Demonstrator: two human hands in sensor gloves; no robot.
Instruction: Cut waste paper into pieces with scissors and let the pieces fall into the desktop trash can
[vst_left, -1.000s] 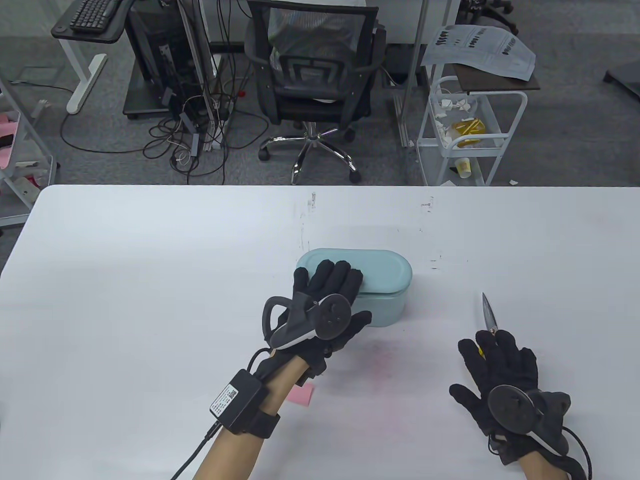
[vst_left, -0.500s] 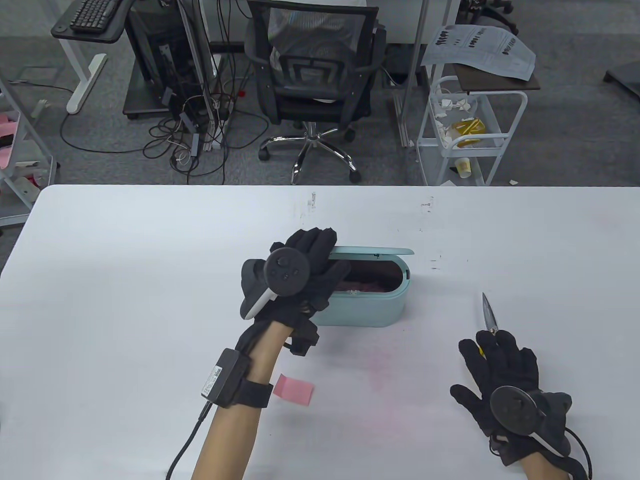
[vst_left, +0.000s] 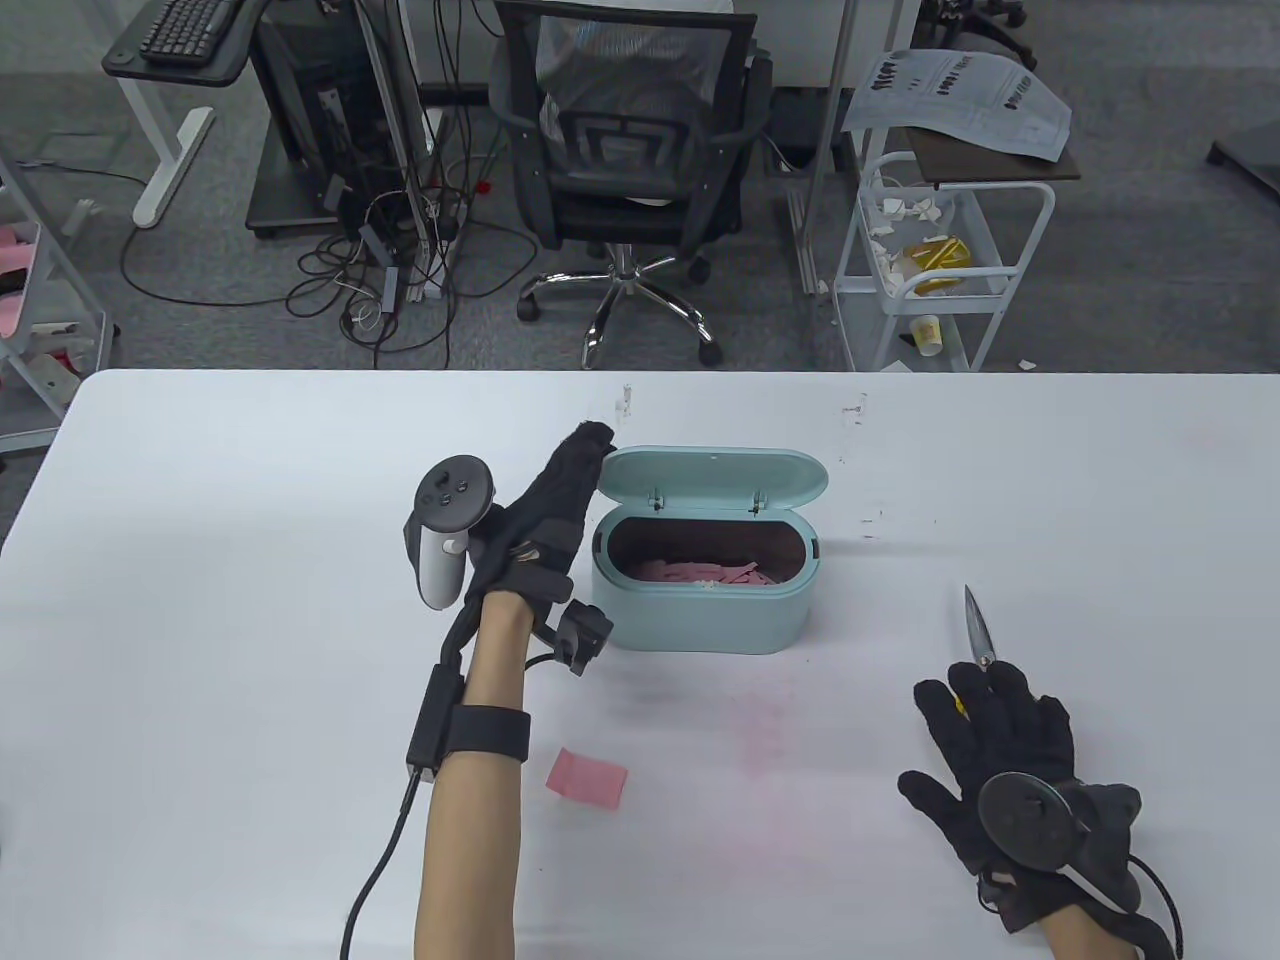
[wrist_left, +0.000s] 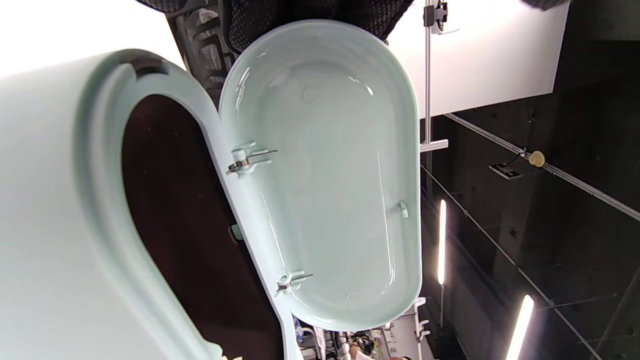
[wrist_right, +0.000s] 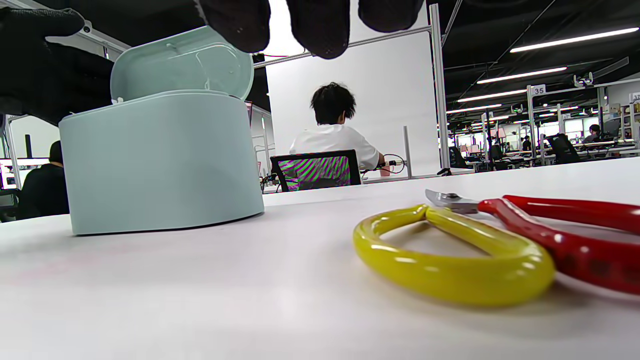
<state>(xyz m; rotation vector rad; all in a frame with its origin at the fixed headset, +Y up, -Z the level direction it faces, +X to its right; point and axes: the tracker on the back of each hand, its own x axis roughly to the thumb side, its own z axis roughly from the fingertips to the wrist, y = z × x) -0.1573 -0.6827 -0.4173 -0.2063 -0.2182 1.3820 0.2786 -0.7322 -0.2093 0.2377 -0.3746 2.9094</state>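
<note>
The teal desktop trash can (vst_left: 700, 610) stands mid-table with its lid (vst_left: 715, 478) swung upright; pink paper pieces (vst_left: 715, 573) lie inside. My left hand (vst_left: 570, 470) stands on edge at the can's left end, its straight fingers against the lid's left edge. In the left wrist view the lid's underside (wrist_left: 325, 175) and the dark opening (wrist_left: 185, 225) fill the frame. A pink paper sheet (vst_left: 588, 778) lies flat by my left forearm. The scissors (vst_left: 975, 625) lie at the right, blades pointing away. My right hand (vst_left: 1000, 710) is spread above their yellow handle (wrist_right: 450, 255) and red handle (wrist_right: 575, 235), gripping nothing.
The white table (vst_left: 250, 560) ends at its far edge just beyond the can. Past it stand an office chair (vst_left: 625, 150) and a white cart (vst_left: 940, 260). A seated person (wrist_right: 335, 135) shows far behind the can in the right wrist view.
My left hand has lifted the lid from shut to fully upright and moved up and left, uncovering the pink sheet. The right hand and scissors have not moved.
</note>
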